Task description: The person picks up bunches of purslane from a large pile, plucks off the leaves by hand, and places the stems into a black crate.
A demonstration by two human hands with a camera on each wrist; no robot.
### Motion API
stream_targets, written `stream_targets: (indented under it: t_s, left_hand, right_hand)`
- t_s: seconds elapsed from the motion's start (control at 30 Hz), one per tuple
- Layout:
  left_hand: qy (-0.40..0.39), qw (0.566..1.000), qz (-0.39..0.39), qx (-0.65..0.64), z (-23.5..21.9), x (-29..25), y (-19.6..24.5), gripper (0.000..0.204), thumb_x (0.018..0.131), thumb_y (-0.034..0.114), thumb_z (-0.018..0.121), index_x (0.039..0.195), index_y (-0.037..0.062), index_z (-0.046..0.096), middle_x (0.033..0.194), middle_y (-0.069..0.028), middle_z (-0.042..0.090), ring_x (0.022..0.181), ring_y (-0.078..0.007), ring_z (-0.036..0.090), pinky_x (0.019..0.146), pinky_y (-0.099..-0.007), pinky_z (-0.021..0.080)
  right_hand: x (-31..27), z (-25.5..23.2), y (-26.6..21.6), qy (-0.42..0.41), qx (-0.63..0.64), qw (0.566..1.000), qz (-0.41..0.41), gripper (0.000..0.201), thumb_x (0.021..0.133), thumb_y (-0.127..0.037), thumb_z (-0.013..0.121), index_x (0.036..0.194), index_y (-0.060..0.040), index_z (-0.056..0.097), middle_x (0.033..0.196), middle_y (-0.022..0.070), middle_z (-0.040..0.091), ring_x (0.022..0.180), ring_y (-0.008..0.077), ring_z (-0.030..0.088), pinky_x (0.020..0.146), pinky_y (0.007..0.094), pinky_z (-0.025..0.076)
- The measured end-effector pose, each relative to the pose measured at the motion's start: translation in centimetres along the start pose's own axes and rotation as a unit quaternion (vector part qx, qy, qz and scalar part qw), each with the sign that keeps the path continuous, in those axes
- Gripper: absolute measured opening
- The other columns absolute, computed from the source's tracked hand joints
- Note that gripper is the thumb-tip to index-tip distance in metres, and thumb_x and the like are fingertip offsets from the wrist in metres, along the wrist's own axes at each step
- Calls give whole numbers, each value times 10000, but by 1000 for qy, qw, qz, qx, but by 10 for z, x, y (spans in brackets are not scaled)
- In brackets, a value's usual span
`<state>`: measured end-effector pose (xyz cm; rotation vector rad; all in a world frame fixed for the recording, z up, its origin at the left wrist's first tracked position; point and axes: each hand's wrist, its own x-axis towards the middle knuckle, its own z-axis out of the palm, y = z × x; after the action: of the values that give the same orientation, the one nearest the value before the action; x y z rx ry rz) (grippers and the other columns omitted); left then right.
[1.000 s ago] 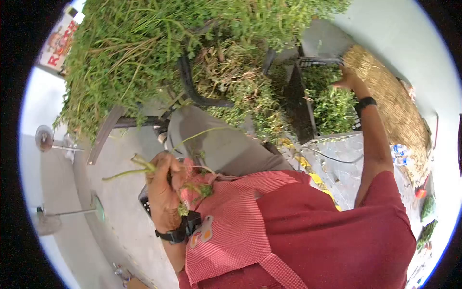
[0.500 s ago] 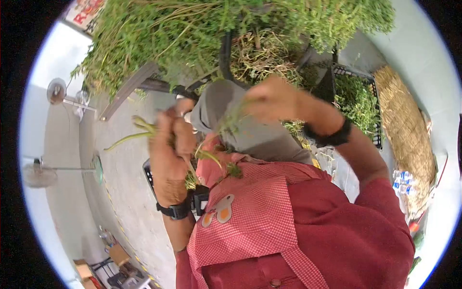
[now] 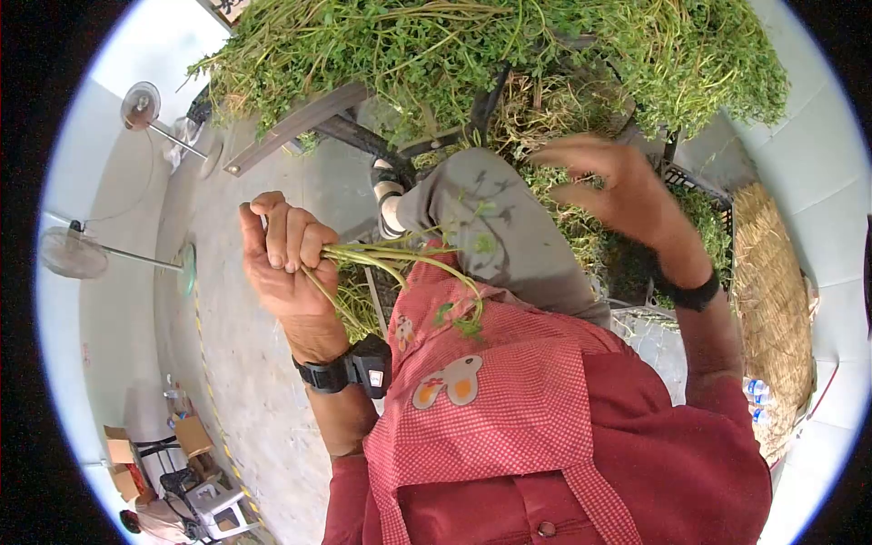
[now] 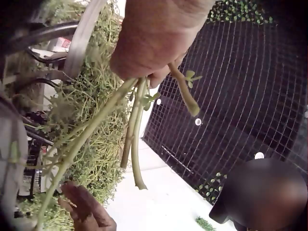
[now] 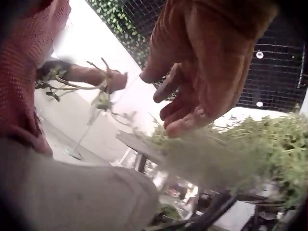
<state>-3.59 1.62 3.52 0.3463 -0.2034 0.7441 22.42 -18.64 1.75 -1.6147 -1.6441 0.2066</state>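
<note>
The left hand (image 3: 292,259) grips a few green stems (image 4: 135,159), its fingers curled round them. In the head view, these stems reach sideways from the hand over the apron (image 3: 500,391) and the near edge of the lap (image 3: 490,213), some arching downward to small leaves (image 3: 470,324). In the left wrist view, thick, blunt ends stick out below the hand, spread apart.

The right hand (image 3: 627,195) is raised above the lap, well apart from the stems. Its fingers are loosely bent, with the thumb apart from them, and hold nothing that shows; motion blurs it in the head view.

A big heap of greens (image 3: 409,54) lies beyond the knees, and a black crate (image 3: 727,222) holding more greens is on the right, beside a straw mat (image 3: 772,272).

The stems look light, firm at the thick ends but limp and easily bruised near the leaves, perhaps slightly slippery. A gentle pinch on the thick part seems best; the thin tips would probably bend or snap.
</note>
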Motion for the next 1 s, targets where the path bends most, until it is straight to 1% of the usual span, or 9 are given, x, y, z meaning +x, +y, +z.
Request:
stream_targets:
  t_s: [0.03,0.33,0.4,0.43,0.53,0.7,0.83,0.93,1.0]
  left_hand:
    - [2,1000,1,-10,2,-1,-2,227,949,199,420,851,18,515,466,50,298,380,-47,230,360,-210,169]
    - [-39,996,-5,-76,-1,-5,-2,301,956,253,387,832,17,526,445,30,322,353,-62,245,339,-224,160]
    - [-37,996,1,-87,-2,-5,-3,306,956,250,381,824,16,528,440,29,326,341,-60,241,328,-221,155]
    - [-39,995,1,-88,-2,-4,-4,304,954,243,379,819,16,528,439,30,327,336,-59,238,322,-219,151]
    - [-40,995,-1,-92,-3,-5,-7,300,951,231,377,811,13,528,437,30,325,331,-57,233,316,-217,144]
    - [-40,995,-16,-86,-5,-5,-10,302,950,230,374,809,11,528,436,27,320,333,-58,224,321,-218,143]
    - [-46,996,-17,-76,-8,-6,-10,325,957,249,363,816,10,532,437,25,315,342,-63,216,332,-222,145]
    - [-47,996,-24,-70,-8,-5,-10,343,962,272,363,819,11,534,437,25,317,349,-65,216,340,-226,145]
    - [-48,997,-27,-61,-8,-5,-10,357,965,289,363,819,13,534,437,26,318,353,-64,220,344,-229,147]
  right_hand:
    - [7,14,-7,-4,-23,997,-74,346,755,-115,629,1091,-45,592,1051,136,616,973,290,594,853,368,468]
    - [21,81,-19,-76,20,980,-186,389,781,-197,578,1123,-12,559,1119,176,580,1039,318,553,884,384,442]
    - [20,77,-24,-243,158,956,-48,458,797,-199,604,1182,32,512,1203,180,537,1130,261,511,962,385,379]
    - [19,81,-23,-244,158,956,-48,458,797,-199,604,1182,32,512,1203,180,537,1130,261,511,962,385,379]
    - [14,92,-21,-241,266,933,-25,353,814,-285,592,1043,-17,584,767,87,646,658,134,597,603,303,474]
    - [11,91,-25,-268,406,869,85,265,889,-257,538,1011,-31,601,706,-17,609,636,19,526,552,185,426]
    - [11,87,-25,-271,370,884,88,236,900,-221,524,1006,-27,607,719,-28,599,654,24,537,558,192,436]
    - [10,87,-24,-255,462,845,88,253,898,-217,527,1035,-20,606,724,-31,601,661,27,545,555,204,441]
    - [11,86,-25,-257,394,874,123,284,864,-238,570,1033,-15,621,690,-18,594,665,25,544,560,215,446]
